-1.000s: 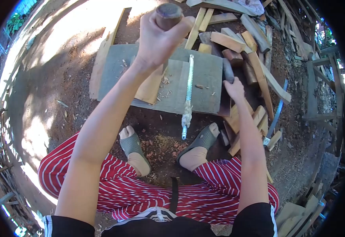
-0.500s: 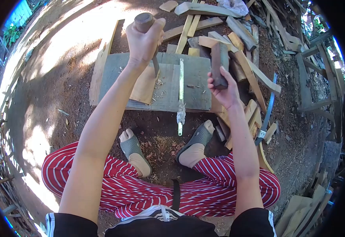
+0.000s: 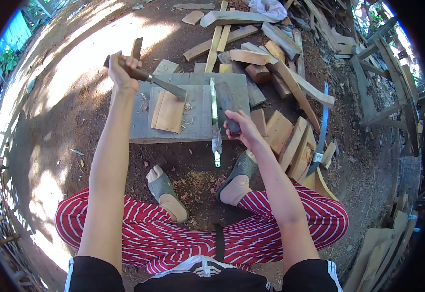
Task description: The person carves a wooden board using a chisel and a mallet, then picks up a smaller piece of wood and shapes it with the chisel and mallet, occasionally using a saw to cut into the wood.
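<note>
My left hand (image 3: 124,73) is wrapped round the wooden handle of a chisel (image 3: 170,88), which lies tilted with its blade over the upper right part of a light wood piece (image 3: 168,112). That piece rests on a grey wooden block (image 3: 198,124) with shavings about it. My right hand (image 3: 242,127) grips the lower end of a dark wooden mallet (image 3: 227,100), over the right part of the block. Between the wood piece and the mallet lies a long metal strip (image 3: 214,104), its wrapped end hanging past the block's near edge.
Behind and right of the block is a pile of cut wood (image 3: 290,87). A saw (image 3: 322,126) with a blue blade lies at the pile's right. My sandalled feet (image 3: 166,192) are just in front of the block. Wooden boards (image 3: 375,253) stand at the lower right.
My left hand has moved left, and the chisel has gone from upright to slanting. My right hand has brought the mallet left and down, over the block. The view has shifted slightly.
</note>
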Demonstrator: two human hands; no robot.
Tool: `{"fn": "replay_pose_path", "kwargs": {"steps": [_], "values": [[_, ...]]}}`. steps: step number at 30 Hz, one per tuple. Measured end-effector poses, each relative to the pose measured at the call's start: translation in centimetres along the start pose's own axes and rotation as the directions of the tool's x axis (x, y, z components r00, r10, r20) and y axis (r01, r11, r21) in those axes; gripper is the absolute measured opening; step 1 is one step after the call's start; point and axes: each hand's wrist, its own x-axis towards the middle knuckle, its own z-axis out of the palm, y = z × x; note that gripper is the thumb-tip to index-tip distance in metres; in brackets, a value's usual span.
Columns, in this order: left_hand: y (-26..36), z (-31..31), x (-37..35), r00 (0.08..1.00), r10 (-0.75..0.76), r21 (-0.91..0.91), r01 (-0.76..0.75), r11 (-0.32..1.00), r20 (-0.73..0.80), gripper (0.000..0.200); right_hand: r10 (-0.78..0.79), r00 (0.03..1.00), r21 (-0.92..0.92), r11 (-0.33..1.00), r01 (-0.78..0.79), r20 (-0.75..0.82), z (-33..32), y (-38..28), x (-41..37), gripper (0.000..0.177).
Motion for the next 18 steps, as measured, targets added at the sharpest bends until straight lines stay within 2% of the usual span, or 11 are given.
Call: {"fn": "replay_pose_path", "kwargs": {"steps": [1, 3, 5, 7, 10, 18], "values": [[-0.2, -1.5, 0.7, 1.000, -0.018, -0.036, 0.017, 0.999, -0.025, 0.022, 0.003, 1.000, 0.010, 1.000, -0.003, 0.007, -0.1, 0.4, 0.3, 0.030], [-0.5, -3.6, 1.5, 0.997, -0.049, -0.032, 0.047, 0.998, -0.058, 0.022, -0.025, 0.999, -0.130, 0.991, 0.020, -0.037, -0.7, 1.1, 0.6, 0.032], [-0.9, -4.6, 1.3, 0.985, -0.088, -0.142, 0.067, 0.988, -0.149, 0.024, -0.005, 1.000, -0.075, 0.997, 0.005, 0.000, -0.9, 0.7, 0.5, 0.033], [-1.5, -6.7, 2.0, 0.983, -0.110, -0.147, 0.088, 0.985, -0.145, 0.023, 0.005, 1.000, -0.084, 0.996, -0.004, 0.014, -1.4, 0.7, 0.6, 0.037], [-2.4, -8.2, 2.6, 0.969, -0.155, -0.268, 0.100, 0.958, -0.193, 0.021, 0.009, 0.999, -0.088, 0.996, -0.005, 0.044, -1.9, 0.8, 0.6, 0.038], [-1.8, -7.2, 3.1, 0.981, -0.162, -0.245, 0.132, 0.960, -0.110, 0.026, 0.009, 0.998, -0.101, 0.995, -0.003, 0.060, -2.0, 0.7, 0.5, 0.041]]}}
